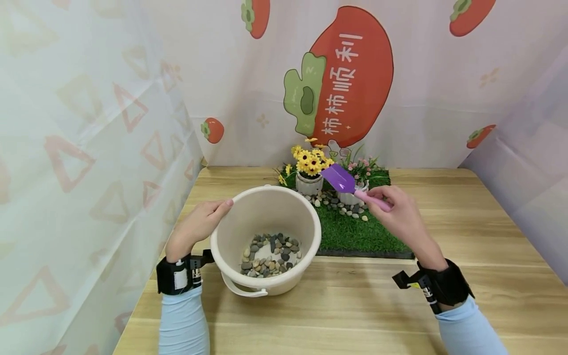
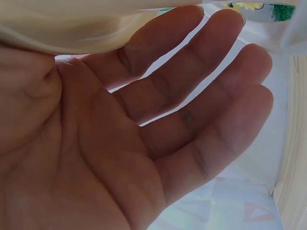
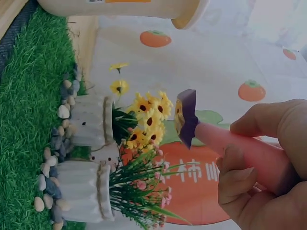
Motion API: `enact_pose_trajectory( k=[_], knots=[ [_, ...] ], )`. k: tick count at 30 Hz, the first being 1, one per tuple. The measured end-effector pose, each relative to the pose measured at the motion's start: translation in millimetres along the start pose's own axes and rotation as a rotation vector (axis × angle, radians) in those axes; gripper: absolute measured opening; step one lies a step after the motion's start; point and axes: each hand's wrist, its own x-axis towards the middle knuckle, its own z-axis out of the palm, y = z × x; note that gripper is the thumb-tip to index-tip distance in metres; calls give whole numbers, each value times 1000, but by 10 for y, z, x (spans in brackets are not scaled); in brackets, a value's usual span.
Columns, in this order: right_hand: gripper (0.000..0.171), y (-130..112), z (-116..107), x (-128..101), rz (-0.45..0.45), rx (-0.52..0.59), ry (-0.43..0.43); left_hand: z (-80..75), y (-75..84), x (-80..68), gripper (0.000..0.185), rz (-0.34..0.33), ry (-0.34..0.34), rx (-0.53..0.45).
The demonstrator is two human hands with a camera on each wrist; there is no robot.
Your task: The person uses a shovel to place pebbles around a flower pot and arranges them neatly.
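Note:
A cream plastic bucket (image 1: 266, 207) stands on the table, tilted a little, with several grey and tan pebbles (image 1: 270, 261) on its bottom. My left hand (image 1: 199, 222) holds the bucket's left rim, thumb over the edge. In the left wrist view, that hand's fingers (image 2: 192, 96) extend along the bucket's outside. A small garden trowel (image 3: 240, 153) with a purple blade and pink handle is in my right hand (image 1: 397, 212), pinched by the handle between thumb and fingers. The purple blade (image 1: 339, 178) is raised, pointing left, overlapping the flower pots in the head view.
Behind the bucket lies an artificial grass mat (image 1: 359, 234). On it stand a white pot (image 1: 309, 185) of yellow flowers and another white pot (image 3: 79, 191) of pink flowers, with pebbles (image 1: 350, 209) round their bases. The bucket's handle (image 1: 244, 291) hangs down in front.

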Motion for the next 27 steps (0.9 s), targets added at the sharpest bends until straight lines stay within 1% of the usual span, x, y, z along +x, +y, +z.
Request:
enact_pose_trajectory(
  k=[3,8,11,15,18,22,25,26,27],
  knots=[
    [11,9,13,-36,-7,-4,26,2,1,-1,51,-1,-3,1],
    [12,19,11,-124,13,-2,38,3,-4,4,51,2,2,18],
    [14,33,7,-189,20,4,67,6,-4,4,51,3,1,16],
    [15,61,3,-263,51,8,103,1,0,0,51,2,-3,7],
    [16,62,-7,-302,84,3,101,-2,-4,-2,50,4,2,5],
    [17,82,-6,-332,97,-2,96,-2,-6,-6,50,12,8,7],
    [17,121,2,-359,104,11,105,1,-4,-11,49,13,2,0],
    [18,129,0,-367,106,24,106,3,-4,-11,49,12,0,-6],
    [18,183,16,-379,98,60,121,5,-8,-11,49,11,-2,-8]
  ],
)
